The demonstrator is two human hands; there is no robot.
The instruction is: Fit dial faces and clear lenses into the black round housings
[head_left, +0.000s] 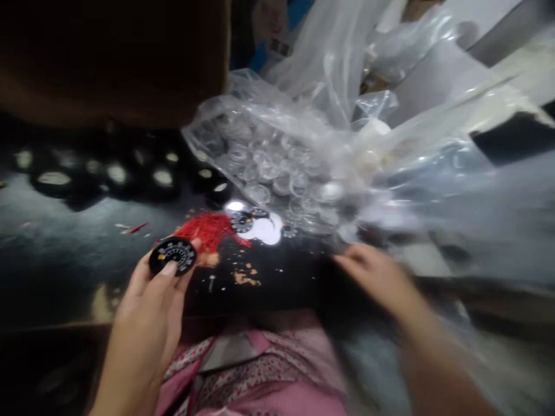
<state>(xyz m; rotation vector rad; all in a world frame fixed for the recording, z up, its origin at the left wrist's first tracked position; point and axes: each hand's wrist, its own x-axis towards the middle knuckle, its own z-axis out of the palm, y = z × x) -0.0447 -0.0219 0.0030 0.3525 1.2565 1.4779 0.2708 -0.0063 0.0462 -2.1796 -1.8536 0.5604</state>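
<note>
My left hand (151, 300) grips a round black dial (177, 252) with white scale marks and a yellow spot, the thumb pressed on its face. To the right, my right hand (368, 268) hovers low over the dark worktop by the plastic bag, its fingers drawn together and blurred; whatever they may hold is too unclear to make out. Just beyond the held dial lies a pile of thin red pieces (212, 226). Beside that pile are another black dial face (241, 222) and several white discs (269, 232).
An opened clear plastic bag (321, 136) spreads across the back, with many clear round covers (277, 167) inside. Dark rounded parts (160, 179) with bright reflections stand at the left. Tan crumbs (246, 276) lie near the front of the black worktop (56, 248). A large dark shape covers the upper left.
</note>
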